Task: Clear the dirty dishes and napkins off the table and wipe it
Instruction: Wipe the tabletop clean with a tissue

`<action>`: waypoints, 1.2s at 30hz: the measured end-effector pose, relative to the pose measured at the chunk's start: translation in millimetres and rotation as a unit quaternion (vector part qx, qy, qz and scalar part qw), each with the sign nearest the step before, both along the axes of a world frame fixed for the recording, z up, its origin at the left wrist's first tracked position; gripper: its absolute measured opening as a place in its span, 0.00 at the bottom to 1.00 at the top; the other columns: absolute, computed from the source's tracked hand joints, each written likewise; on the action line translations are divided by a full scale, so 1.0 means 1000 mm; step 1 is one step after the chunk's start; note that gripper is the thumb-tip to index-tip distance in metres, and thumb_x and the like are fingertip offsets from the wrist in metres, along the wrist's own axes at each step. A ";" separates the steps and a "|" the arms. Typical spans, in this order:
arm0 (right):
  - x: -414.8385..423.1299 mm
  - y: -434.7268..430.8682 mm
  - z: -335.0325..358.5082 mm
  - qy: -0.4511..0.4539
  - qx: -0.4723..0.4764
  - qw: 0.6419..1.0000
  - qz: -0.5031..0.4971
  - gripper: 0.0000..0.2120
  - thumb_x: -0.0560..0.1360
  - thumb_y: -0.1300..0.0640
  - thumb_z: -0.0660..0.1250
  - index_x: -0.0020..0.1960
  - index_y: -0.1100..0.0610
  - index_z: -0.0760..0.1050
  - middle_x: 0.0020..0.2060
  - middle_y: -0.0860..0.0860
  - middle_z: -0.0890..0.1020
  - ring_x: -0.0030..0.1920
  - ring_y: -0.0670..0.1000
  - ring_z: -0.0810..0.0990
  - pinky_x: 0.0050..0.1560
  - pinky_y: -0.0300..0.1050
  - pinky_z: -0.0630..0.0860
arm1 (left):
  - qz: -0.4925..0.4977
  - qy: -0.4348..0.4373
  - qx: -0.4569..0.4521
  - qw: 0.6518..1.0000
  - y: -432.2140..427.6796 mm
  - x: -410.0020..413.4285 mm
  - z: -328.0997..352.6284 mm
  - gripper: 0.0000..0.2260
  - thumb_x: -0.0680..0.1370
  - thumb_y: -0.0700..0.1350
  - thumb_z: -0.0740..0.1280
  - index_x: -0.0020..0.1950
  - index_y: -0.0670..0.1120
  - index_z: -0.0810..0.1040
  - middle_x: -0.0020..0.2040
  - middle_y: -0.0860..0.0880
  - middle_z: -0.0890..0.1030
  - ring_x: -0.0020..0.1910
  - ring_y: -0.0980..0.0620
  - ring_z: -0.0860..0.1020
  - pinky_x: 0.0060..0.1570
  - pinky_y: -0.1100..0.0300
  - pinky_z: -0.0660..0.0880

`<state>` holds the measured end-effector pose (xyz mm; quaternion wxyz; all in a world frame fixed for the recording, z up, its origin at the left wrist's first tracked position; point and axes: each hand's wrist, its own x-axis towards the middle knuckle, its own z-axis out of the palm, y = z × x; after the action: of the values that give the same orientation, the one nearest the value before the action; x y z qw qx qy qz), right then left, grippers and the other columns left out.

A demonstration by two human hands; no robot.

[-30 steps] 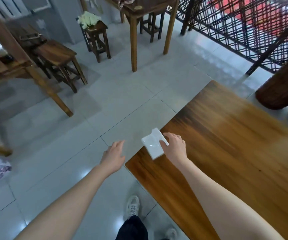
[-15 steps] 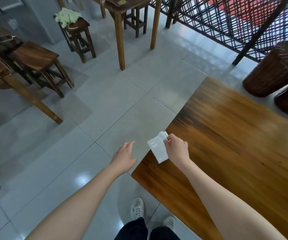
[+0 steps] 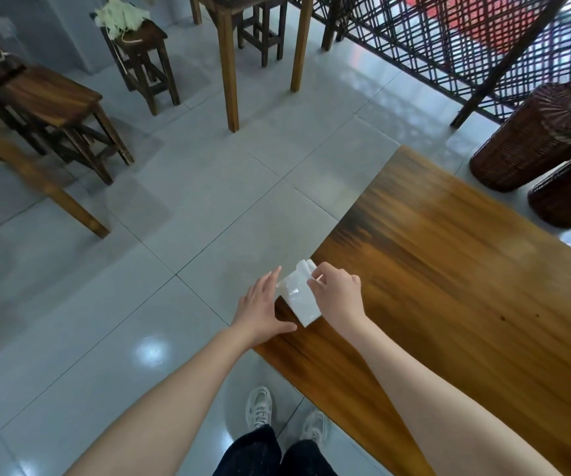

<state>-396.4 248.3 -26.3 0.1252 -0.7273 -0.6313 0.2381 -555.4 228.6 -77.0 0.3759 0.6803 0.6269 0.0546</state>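
Where the grey floor [image 3: 174, 235] ends, the big brown table [image 3: 449, 304] fills the right side. Two dark baskets [image 3: 534, 132] stand on the floor past its far end. A stool [image 3: 54, 97] stands well off on the left. The left hand [image 3: 260, 310] is flat with straight fingers, and it touches the side of the napkin [image 3: 298, 298]. The right hand [image 3: 337, 297] pinches the napkin's top with thumb and finger. The white napkin sits at the table's edge, between the two hands.
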 end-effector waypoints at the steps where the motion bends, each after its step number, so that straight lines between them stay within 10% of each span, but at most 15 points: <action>1: 0.000 -0.003 -0.002 -0.008 -0.004 1.000 0.007 0.04 0.79 0.55 0.64 0.51 0.52 0.76 0.45 0.48 0.82 0.47 0.48 0.77 0.59 0.45 0.66 | 0.000 0.003 -0.004 1.000 -0.002 0.003 -0.004 0.53 0.66 0.59 0.76 0.78 0.56 0.41 0.78 0.51 0.52 0.76 0.47 0.54 0.71 0.47 0.57; 15: 0.035 -0.025 -0.006 0.047 -0.028 0.998 -0.031 0.08 0.76 0.62 0.68 0.52 0.52 0.77 0.40 0.46 0.78 0.41 0.47 0.77 0.52 0.50 0.79 | 0.021 0.039 0.025 0.999 -0.026 0.050 -0.029 0.54 0.63 0.68 0.72 0.75 0.55 0.40 0.75 0.50 0.52 0.74 0.47 0.57 0.70 0.44 0.60; 21: 0.042 -0.028 -0.002 0.065 -0.020 0.997 -0.031 0.08 0.75 0.62 0.69 0.53 0.54 0.78 0.38 0.45 0.77 0.37 0.45 0.77 0.38 0.31 0.75 | 0.033 0.050 0.050 0.997 -0.027 0.060 -0.031 0.49 0.66 0.67 0.71 0.74 0.53 0.44 0.72 0.49 0.56 0.71 0.47 0.61 0.67 0.46 0.64; 36: 0.071 -0.027 0.049 0.090 0.063 0.992 -0.055 0.08 0.74 0.62 0.70 0.51 0.52 0.78 0.36 0.40 0.74 0.36 0.44 0.75 0.34 0.22 0.70 | 0.022 0.030 0.081 0.996 -0.013 0.058 -0.022 0.45 0.64 0.60 0.74 0.73 0.50 0.53 0.66 0.47 0.63 0.65 0.48 0.66 0.64 0.50 0.67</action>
<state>-325.1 220.8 22.5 0.2401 -0.7269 -0.5907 0.2551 -497.7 215.3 -99.5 0.2995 0.6959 0.6462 0.0924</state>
